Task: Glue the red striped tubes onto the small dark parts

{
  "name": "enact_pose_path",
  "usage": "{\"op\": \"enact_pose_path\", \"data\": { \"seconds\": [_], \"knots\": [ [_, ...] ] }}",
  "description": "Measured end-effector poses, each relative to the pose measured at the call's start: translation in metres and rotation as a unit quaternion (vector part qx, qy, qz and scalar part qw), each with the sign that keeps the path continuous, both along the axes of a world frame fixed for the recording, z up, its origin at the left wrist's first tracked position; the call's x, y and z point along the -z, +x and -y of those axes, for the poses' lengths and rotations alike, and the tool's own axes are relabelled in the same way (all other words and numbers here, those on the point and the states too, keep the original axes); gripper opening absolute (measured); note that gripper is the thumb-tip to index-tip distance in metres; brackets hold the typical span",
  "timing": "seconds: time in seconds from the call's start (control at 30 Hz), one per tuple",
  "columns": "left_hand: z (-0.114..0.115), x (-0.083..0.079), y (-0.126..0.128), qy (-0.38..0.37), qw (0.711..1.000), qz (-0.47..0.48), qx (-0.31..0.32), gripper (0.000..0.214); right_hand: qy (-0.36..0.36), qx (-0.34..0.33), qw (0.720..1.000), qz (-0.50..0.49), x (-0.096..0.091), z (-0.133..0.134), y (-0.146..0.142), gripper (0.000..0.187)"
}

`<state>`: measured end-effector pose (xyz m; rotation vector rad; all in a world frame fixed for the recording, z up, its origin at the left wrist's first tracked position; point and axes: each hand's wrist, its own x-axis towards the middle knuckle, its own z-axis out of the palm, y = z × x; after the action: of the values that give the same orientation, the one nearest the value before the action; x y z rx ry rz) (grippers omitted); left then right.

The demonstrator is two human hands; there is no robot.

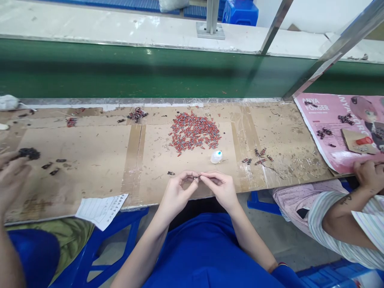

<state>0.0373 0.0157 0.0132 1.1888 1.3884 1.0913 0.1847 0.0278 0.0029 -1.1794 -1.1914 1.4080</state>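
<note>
Close to the table's front edge, my left hand (179, 191) and my right hand (221, 189) meet at their fingertips. Both are closed in a pinch on one tiny dark part (197, 177), mostly covered by the fingers, so its kind does not show. A single small black piece (171, 173) lies just left of my left hand. Beyond my right hand is a small translucent white bottle (215, 157) with a blue tip. Farther back spreads a wide heap of small red-and-silver parts (195, 132).
Cardboard (81, 144) covers the table. Small dark-and-red assemblies (260, 161) lie to the right, with another cluster (137, 115) back left. Co-workers' hands (13, 176) (369, 174) work at either side. A green belt (120, 72) runs behind; a paper sheet (102, 210) overhangs the front edge.
</note>
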Motion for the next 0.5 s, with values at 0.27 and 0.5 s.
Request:
{"op": "enact_pose_path", "data": {
  "seconds": [0.27, 0.5],
  "knots": [
    [0.001, 0.011, 0.022, -0.007, 0.999, 0.039, 0.001, 0.016, 0.152, 0.032, 0.977, 0.148, 0.000, 0.006, 0.014, 0.014],
    [0.000, 0.013, 0.039, 0.081, 0.995, -0.060, 0.028, 0.053, 0.152, 0.151, 0.944, 0.249, 0.011, -0.009, 0.064, 0.019]
  ]
}}
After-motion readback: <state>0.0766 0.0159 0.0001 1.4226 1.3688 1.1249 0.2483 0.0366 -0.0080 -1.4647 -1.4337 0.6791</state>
